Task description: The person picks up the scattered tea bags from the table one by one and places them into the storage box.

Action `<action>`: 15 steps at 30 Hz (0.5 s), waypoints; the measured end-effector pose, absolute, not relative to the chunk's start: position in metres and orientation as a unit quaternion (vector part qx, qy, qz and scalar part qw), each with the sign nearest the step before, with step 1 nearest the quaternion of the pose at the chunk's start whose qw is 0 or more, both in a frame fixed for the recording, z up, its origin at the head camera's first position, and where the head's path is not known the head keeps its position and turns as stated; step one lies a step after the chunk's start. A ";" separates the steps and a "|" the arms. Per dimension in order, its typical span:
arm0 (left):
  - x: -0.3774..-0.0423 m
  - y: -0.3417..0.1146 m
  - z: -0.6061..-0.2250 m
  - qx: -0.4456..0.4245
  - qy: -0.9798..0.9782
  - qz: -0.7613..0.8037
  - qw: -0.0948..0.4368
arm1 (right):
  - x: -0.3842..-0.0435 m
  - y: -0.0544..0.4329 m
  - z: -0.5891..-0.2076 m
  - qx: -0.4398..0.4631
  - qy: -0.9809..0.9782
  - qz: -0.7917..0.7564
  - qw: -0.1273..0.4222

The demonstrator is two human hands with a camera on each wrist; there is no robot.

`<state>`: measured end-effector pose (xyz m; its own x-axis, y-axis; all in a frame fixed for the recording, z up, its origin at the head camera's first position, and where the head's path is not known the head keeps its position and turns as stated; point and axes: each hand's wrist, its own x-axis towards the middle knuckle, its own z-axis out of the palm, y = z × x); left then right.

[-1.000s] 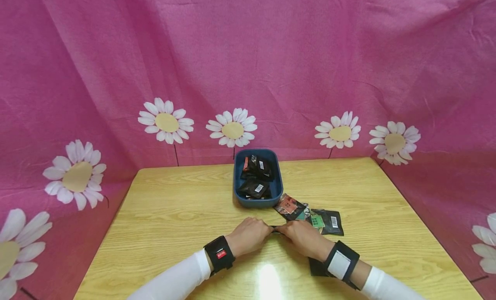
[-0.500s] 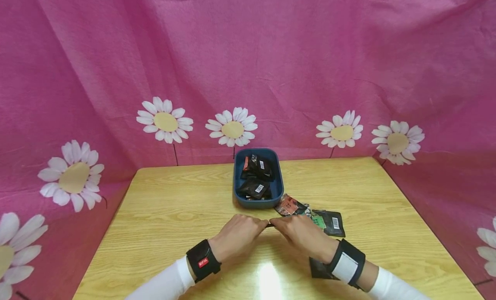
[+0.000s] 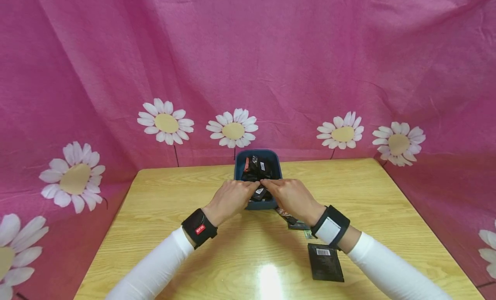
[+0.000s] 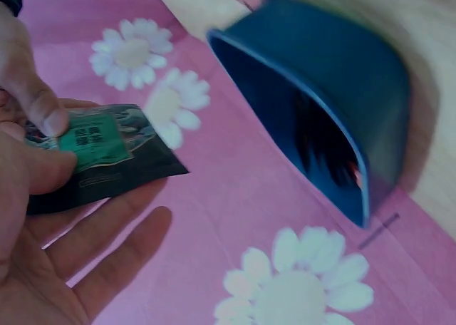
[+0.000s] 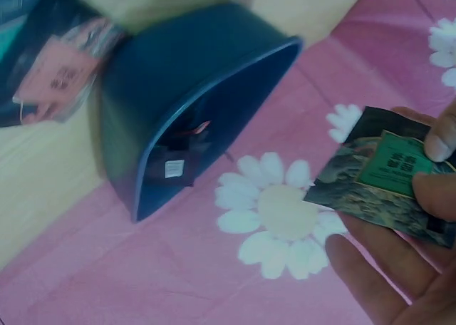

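Observation:
Both hands meet over the blue bin (image 3: 258, 205). A small flat black sachet with a green label (image 4: 102, 141) is held between them. My left hand (image 3: 229, 201) pinches one end with its thumb on the label side. Its other fingers are spread beneath, as the left wrist view shows. On the opposite end, my right hand (image 3: 296, 201) pinches the same sachet (image 5: 335, 172), thumb on top. In the head view the hands hide the sachet. Several black sachets (image 3: 253, 164) lie in the bin below and beyond the hands.
Right of the bin, a sachet with an orange label (image 5: 57, 79) lies with others, partly hidden by the right hand in the head view. Nearer the front, a single black sachet (image 3: 325, 263) lies barcode up on the wooden table (image 3: 174, 196). Pink flowered cloth (image 3: 290, 76) surrounds the table.
Both hands, pinching the sachet, have moved forward from the table's middle to above the bin. The front black sachet, earlier partly covered by the right wrist, now shows fully.

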<state>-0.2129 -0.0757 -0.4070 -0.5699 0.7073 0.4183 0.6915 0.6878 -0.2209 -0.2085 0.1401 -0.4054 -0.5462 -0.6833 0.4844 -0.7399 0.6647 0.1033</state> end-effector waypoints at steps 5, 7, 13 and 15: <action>-0.240 -0.079 -0.414 -0.381 -0.890 0.011 0.252 | -0.237 0.133 -0.416 0.387 -0.880 0.054 0.269; -0.252 -0.080 -0.421 -0.374 -0.892 0.015 0.255 | -0.249 0.130 -0.424 0.379 -0.883 0.052 0.274; -0.285 -0.080 -0.448 -0.362 -0.904 0.014 0.227 | -0.281 0.126 -0.454 0.356 -0.894 0.063 0.265; -0.294 -0.080 -0.458 -0.359 -0.908 0.011 0.217 | -0.287 0.125 -0.462 0.347 -0.898 0.072 0.261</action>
